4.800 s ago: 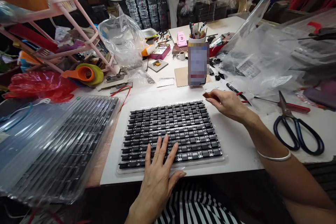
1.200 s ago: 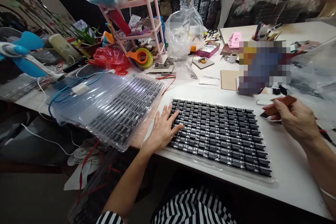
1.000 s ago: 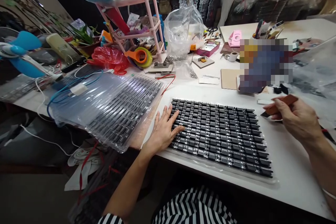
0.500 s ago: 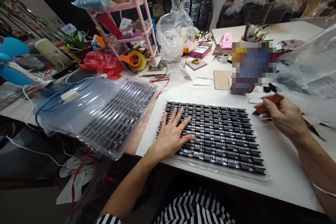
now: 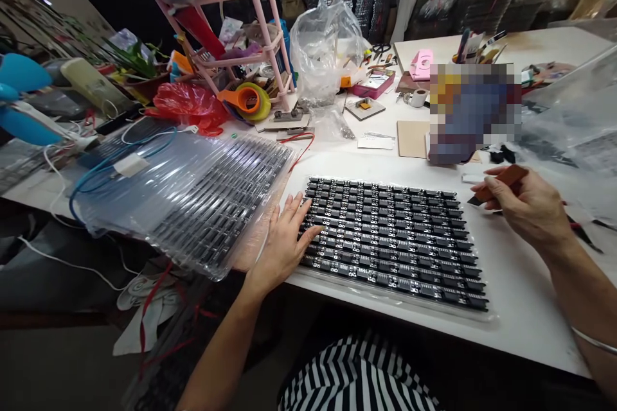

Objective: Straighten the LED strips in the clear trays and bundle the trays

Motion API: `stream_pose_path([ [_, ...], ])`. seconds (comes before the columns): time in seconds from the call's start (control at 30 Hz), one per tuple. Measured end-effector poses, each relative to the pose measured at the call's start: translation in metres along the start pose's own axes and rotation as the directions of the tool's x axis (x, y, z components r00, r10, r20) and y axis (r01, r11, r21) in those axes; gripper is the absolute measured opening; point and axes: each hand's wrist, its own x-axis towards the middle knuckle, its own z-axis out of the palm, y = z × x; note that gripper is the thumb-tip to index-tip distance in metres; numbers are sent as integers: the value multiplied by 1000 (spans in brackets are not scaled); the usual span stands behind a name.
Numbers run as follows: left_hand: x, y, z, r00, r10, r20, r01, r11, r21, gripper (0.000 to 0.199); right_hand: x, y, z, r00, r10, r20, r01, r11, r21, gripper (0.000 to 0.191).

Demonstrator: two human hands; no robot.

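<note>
A clear plastic tray [image 5: 482, 316] lies on the white tabletop in front of me, filled with rows of small black electronic parts [image 5: 390, 237]. My left hand [image 5: 284, 237] rests palm down at the tray's left edge, fingers stretched out and fingertips on the end parts. It grips nothing. To the right of the tray, my right hand [image 5: 533, 212] is closed around a flat brown tool with a dark angled tip [image 5: 508, 177]. The tip points left, just off the tray's far right corner. What kind of tool it is I cannot make out.
More clear trays of black parts [image 5: 216, 205] lie stacked to the left, with a blue cable [image 5: 80, 186] across them. Behind stand a pink rack [image 5: 263, 13], an orange tape dispenser [image 5: 241, 101] and a clear plastic bag [image 5: 322, 38]. Plastic sheeting [image 5: 578, 122] lies at the right.
My left hand has slid left, from on top of the black parts to the tray's left edge. My right hand keeps its hold on the brown tool. The view has shifted slightly.
</note>
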Motion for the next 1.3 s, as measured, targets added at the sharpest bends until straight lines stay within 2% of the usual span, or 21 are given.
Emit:
stream_pose_path([
  [0.07,-3,2,1,998,42,-51,-43,999,-22,56,-6,-18,5,997,-34,-68,37,999,40,22],
  [0.13,-1,11,5,986,142,-87,-143,990,-12,53,-15,-43,16,996,-79,-49,86,983,163,23],
  [0.2,5,24,11,965,245,-97,-243,969,31,52,-24,-69,32,985,-118,127,70,942,329,25],
  [0.27,13,36,18,953,286,-99,-278,957,83,56,-31,-89,52,931,-144,336,-23,895,446,27],
  [0.33,19,45,26,956,272,-110,-258,958,126,60,-34,-100,73,879,-151,453,-121,847,517,33],
  [0.47,21,49,39,959,256,-126,-233,957,174,62,-32,-101,107,861,-110,496,-234,780,580,49],
  [0.6,18,45,42,959,256,-123,-233,957,172,62,-31,-95,121,851,-78,520,-278,773,571,48],
  [0.9,18,44,42,956,273,-102,-255,953,166,65,-32,-93,124,850,-66,523,-288,772,566,45],
  [1.2,19,45,42,953,280,-117,-258,950,177,60,-37,-91,125,866,-107,488,-185,840,511,36],
  [1.3,19,47,41,955,273,-115,-252,954,164,59,-35,-93,125,864,-95,495,-210,824,526,38],
])
